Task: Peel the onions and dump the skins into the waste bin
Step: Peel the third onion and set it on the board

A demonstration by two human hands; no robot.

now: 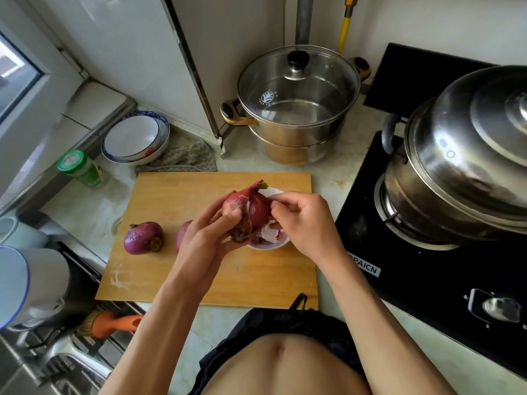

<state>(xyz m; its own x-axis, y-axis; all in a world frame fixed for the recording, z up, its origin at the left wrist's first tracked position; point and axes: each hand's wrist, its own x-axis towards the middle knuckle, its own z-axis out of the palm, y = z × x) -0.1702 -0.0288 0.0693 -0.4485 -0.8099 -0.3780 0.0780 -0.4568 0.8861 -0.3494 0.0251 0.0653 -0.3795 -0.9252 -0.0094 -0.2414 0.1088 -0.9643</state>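
My left hand grips a red onion from below, holding it above the wooden cutting board. Loose skin hangs off the onion's left side. My right hand pinches a strip of skin at the onion's right side. Under the onion sits a small white bowl with pale purple peelings in it, mostly hidden by my hands. Another red onion lies on the board's left part, and a third one shows partly behind my left wrist. No waste bin is in view.
A steel steamer pot with glass lid stands behind the board. A large lidded steel pot sits on the black gas stove at the right. Stacked bowls, a green-capped jar and a cloth are at the back left. A sink lies at lower left.
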